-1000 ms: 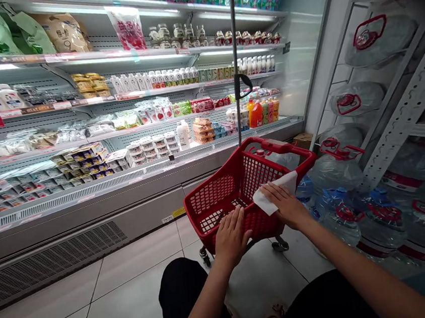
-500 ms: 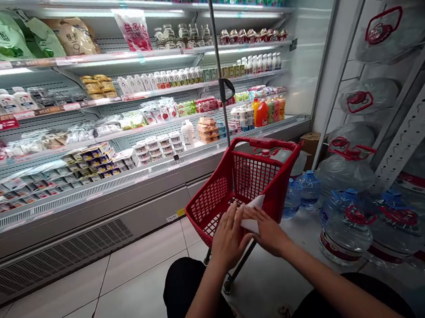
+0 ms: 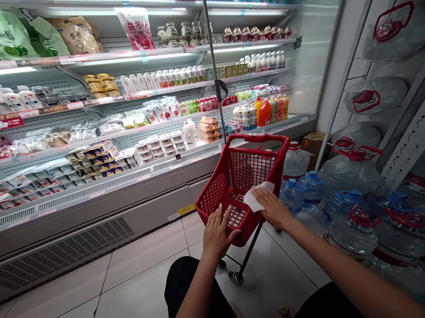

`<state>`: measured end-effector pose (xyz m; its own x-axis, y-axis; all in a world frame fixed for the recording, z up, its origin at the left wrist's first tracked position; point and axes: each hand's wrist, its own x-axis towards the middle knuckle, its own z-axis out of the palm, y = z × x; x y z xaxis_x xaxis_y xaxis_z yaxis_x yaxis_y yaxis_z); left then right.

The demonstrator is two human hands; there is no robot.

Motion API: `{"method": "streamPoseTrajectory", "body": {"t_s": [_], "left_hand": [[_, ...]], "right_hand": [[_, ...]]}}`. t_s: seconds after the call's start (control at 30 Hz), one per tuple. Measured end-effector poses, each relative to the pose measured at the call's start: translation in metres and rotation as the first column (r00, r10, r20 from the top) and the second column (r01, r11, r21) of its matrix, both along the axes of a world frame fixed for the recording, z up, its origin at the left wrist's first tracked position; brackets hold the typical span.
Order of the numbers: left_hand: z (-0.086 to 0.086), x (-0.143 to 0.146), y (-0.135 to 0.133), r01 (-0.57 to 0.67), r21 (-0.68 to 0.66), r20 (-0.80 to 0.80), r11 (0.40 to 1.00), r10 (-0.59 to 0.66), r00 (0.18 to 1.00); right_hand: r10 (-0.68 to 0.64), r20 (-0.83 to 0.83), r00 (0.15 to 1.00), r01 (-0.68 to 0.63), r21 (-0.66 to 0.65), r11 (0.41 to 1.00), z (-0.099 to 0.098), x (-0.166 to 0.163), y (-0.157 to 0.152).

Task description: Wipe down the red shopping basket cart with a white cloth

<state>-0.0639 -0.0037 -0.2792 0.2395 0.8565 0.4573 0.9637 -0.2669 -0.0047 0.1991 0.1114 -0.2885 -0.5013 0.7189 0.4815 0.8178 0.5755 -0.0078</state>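
A small red shopping cart (image 3: 253,160) with a lattice basket stands before my knees, its handle on the far side. My right hand (image 3: 273,207) holds a white tissue (image 3: 254,200) against the basket's near right rim, and the fingers lie over the sheet. At the near left part of the rim is my left hand (image 3: 218,235), fingers extended and the thumb apart, with nothing in it. Whether its fingertips touch the rim or hover over it, I cannot tell.
A refrigerated dairy case (image 3: 127,213) runs along the left and back, filled with cups, bottles and bags. A pole (image 3: 219,102) rises behind the cart. Large water bottles (image 3: 352,228) crowd the right side by a metal rack (image 3: 410,130). Pale floor tiles (image 3: 135,293) lie beneath.
My hands have parted: the right has moved up and right with the tissue along the rim, the left slightly down and left. The cart has turned and shifted a little.
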Motion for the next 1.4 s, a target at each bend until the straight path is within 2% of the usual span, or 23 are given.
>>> {"method": "streamPoseTrajectory", "body": {"t_s": [0.13,0.2,0.27,0.33,0.43,0.6,0.7,0.8,0.93,1.17,1.3,1.4], "left_hand": [[-0.004,0.037,0.0,-0.076,0.03,0.06,0.997,0.074,0.995],[-0.004,0.053,-0.005,-0.085,0.029,0.064,0.996,0.083,0.994],[-0.004,0.063,-0.011,-0.035,0.018,0.048,0.999,0.034,0.998],[-0.002,0.063,-0.017,0.084,-0.001,0.016,0.996,-0.084,0.996],[0.006,0.044,-0.019,0.201,-0.003,-0.041,0.98,-0.201,0.979],[0.022,0.003,0.003,0.165,0.029,-0.148,0.986,-0.16,0.976],[0.019,0.006,0.015,0.167,0.029,-0.163,0.985,-0.16,0.974],[0.004,0.026,0.02,0.127,0.065,-0.099,0.99,-0.121,0.988],[-0.01,0.05,0.017,0.081,0.082,-0.02,0.993,-0.08,0.997],[-0.008,0.068,-0.01,0.113,0.039,-0.043,0.993,-0.112,0.993],[-0.006,0.071,-0.024,0.165,0.05,-0.092,0.985,-0.16,0.983],[0.002,0.064,-0.014,0.256,0.051,-0.154,0.965,-0.246,0.957]], "right_hand": [[0.168,-0.023,0.986,-0.168,0.0,0.986,-0.013,-0.02,-0.06],[0.209,-0.032,0.977,-0.21,-0.01,0.978,-0.016,-0.021,-0.088],[0.205,-0.042,0.978,-0.206,-0.024,0.978,-0.016,-0.013,-0.108],[0.185,-0.035,0.982,-0.186,-0.041,0.982,-0.015,0.003,-0.117],[0.159,0.001,0.987,-0.158,-0.064,0.985,-0.014,0.038,-0.111],[0.015,-0.002,1.0,-0.015,-0.083,0.996,-0.022,0.091,-0.067],[-0.075,-0.026,0.997,0.072,-0.099,0.992,-0.032,0.104,-0.043],[-0.135,-0.078,0.988,0.13,-0.065,0.989,-0.043,0.098,-0.04],[-0.122,-0.116,0.986,0.12,-0.017,0.993,-0.05,0.066,-0.063],[0.028,-0.163,0.986,-0.032,-0.022,0.999,-0.034,-0.009,-0.099],[0.081,-0.199,0.977,-0.083,0.0,0.997,-0.036,-0.007,-0.105],[0.094,-0.198,0.976,-0.089,0.034,0.995,-0.044,0.016,-0.102]]}}
